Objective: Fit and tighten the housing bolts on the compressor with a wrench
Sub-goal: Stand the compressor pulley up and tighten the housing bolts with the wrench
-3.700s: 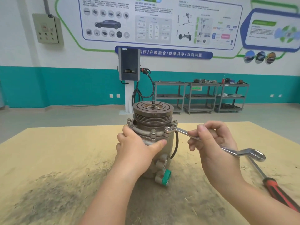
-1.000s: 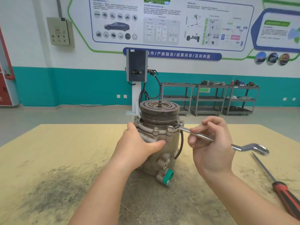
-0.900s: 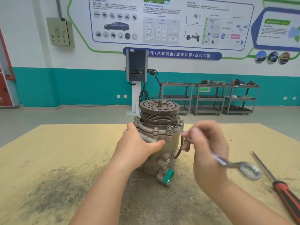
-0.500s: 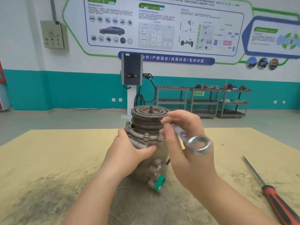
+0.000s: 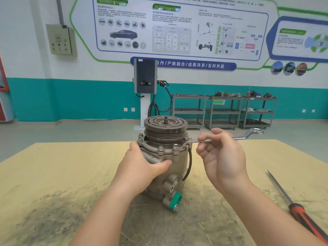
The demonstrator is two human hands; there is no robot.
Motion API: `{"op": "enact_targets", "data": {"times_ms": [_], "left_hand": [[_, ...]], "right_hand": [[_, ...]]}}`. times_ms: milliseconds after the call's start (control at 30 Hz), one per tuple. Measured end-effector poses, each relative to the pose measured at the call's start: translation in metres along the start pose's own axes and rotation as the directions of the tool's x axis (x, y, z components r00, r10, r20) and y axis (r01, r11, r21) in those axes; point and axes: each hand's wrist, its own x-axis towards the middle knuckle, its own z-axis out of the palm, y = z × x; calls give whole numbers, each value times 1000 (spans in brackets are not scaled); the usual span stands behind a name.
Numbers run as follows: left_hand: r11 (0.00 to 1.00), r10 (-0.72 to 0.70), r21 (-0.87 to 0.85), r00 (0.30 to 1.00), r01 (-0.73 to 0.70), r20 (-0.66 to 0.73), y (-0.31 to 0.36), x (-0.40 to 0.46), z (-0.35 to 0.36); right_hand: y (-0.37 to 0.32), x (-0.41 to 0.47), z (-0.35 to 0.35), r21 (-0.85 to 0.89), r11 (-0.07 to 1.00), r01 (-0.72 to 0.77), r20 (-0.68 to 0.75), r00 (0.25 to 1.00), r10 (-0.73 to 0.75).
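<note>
Right fingers: the fingertips [image 5: 204, 139] and thumb of the right hand [image 5: 223, 157] pinch the wrench [image 5: 218, 139] at mid-shaft, palm turned toward the camera.
Left fingers: the left hand [image 5: 142, 167] wraps the compressor [image 5: 168, 167] body below the flange, thumb lying across the front, other fingers round the far left side.
Wrench ends: one ring end sits over a housing bolt [image 5: 177, 147] on the front-right of the flange; the other ring end hangs free in the air up and to the right.
Wrench axis: nearly level, running left to right, rising slightly toward its free end.
Compressor: stands upright near the middle of the workbench [image 5: 53, 174], grooved pulley [image 5: 166, 126] on top, long axis vertical, green-capped port [image 5: 174, 201] low at the front.
Other bolts: more bolt heads stand around the flange, front and left.
Beside: a red-handled screwdriver [image 5: 298, 210] lies on the bench well right of the compressor, tip pointing away from the person.
</note>
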Motion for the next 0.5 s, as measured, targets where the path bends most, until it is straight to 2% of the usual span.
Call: {"op": "enact_targets", "data": {"times_ms": [167, 300, 367, 500], "left_hand": [[1000, 2, 5, 1000, -2, -2, 1, -1, -1], [1000, 2, 5, 1000, -2, -2, 1, -1, -1], [1000, 4, -3, 1000, -4, -7, 2, -2, -1], [1000, 7, -15, 1000, -7, -12, 2, -2, 0]], "right_hand": [[4, 6, -7, 74, 991, -110, -15, 994, 111], [9, 8, -10, 76, 991, -107, -8, 994, 108], [7, 9, -11, -5, 999, -43, 48, 998, 43], [3, 3, -9, -204, 953, 225, 190, 964, -187]]}}
